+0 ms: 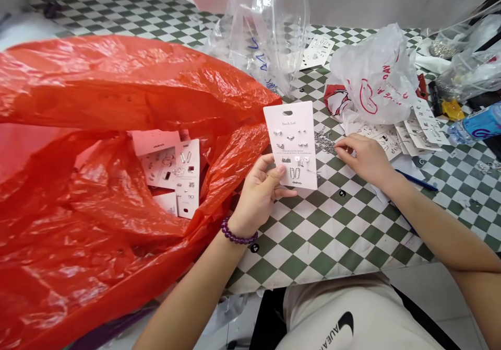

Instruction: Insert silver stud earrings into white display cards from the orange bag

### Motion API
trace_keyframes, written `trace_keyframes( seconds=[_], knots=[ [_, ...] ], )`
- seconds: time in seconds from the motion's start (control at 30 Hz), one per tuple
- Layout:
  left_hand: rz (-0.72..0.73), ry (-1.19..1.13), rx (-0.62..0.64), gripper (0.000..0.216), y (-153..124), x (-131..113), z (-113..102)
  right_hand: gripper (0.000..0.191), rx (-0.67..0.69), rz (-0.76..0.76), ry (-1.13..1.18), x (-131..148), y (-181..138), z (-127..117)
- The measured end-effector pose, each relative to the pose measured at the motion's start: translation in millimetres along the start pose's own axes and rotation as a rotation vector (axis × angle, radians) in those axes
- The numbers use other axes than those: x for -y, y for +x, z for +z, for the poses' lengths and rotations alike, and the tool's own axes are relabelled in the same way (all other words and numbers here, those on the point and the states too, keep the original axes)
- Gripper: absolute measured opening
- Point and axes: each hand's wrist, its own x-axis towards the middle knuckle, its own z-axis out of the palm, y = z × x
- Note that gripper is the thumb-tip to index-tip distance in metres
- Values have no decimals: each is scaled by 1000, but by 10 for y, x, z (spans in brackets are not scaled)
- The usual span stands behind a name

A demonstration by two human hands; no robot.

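My left hand, with a purple bead bracelet at its wrist, grips a white earring card by its lower left edge. Several pairs of small silver earrings sit on the card, which faces me nearly upright. To its right, my right hand reaches into a small pile of silver earring pieces on the table. Its fingertips are pinched together at the pile's edge; whatever lies between them is too small to tell.
A large red plastic bag gapes on the left, with earring cards inside. Behind stand a clear bag and a white printed bag. More cards, a blue pen and a bottle lie right on the checkered table.
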Motion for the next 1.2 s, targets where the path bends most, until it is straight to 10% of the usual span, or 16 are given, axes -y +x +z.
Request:
trace_keyframes(
  seconds=[0.43,1.2],
  knots=[
    [34,-188,216,35,-37,-27,-10,21,86,-309,-360,-71,190,117],
    [-96,-285,180,31,-47,-50,-26,19,-25,-177,-132,26,-86,82]
  ],
)
